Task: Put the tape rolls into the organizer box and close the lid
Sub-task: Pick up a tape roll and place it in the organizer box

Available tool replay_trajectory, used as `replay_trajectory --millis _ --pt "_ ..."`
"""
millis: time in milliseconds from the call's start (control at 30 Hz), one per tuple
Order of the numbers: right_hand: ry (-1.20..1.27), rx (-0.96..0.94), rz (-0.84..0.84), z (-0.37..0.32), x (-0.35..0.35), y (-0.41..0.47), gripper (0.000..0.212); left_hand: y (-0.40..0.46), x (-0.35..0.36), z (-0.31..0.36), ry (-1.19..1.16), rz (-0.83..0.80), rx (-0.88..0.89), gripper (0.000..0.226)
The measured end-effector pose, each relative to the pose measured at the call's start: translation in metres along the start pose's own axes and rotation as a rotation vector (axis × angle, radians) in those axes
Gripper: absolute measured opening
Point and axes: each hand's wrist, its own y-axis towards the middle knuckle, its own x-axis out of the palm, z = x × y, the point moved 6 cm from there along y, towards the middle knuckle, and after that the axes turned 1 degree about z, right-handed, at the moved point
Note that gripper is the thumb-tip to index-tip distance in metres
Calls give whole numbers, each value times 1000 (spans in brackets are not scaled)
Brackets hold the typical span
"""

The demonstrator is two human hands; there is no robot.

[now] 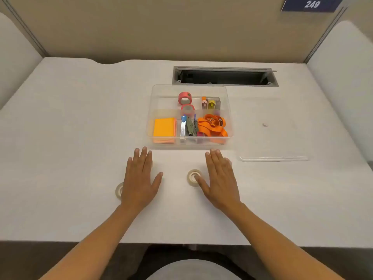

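A clear organizer box (230, 118) stands open on the white desk. Its back compartment holds two pink tape rolls (184, 98). The clear lid (272, 142) lies flat to the right of the box. My left hand (139, 178) and my right hand (219, 176) rest flat on the desk in front of the box, fingers spread, holding nothing. A white tape roll (192, 177) lies between them, touching my right thumb. Another white roll (119, 190) peeks out beside my left hand. Pale edges of other rolls show under both hands' fingers.
The box also holds orange sticky notes (163, 128), an orange lanyard (213, 126), clips and small tools. A dark cable slot (224, 76) is cut into the desk behind the box. Beige partition walls close off the back and sides.
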Motion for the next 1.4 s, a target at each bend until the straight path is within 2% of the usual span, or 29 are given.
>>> replay_trajectory --millis 167,333,433,567,733,1000,1133,1400 --pt "26 30 -87 -8 12 -9 70 -3 14 -13 16 -142 -143 67" --pt "25 -100 -197 -18 13 3 65 7 10 -15 7 -206 -174 58" --pt "26 -99 -238 -20 13 14 55 14 4 -15 0 -222 -169 52" --pt "100 -62 -287 -17 13 22 55 18 -2 -16 -100 -227 -168 45" --pt "259 -60 -216 -22 0 32 56 17 -6 -8 -336 -232 -72 47" --pt "376 -68 -32 -29 -37 79 52 66 -45 5 -433 -18 42 48" --pt "380 -81 10 -25 -53 112 48 108 -62 10 -390 -23 94 46" --pt "414 -18 61 -11 -53 157 49 206 -77 14 -216 -123 58 49"
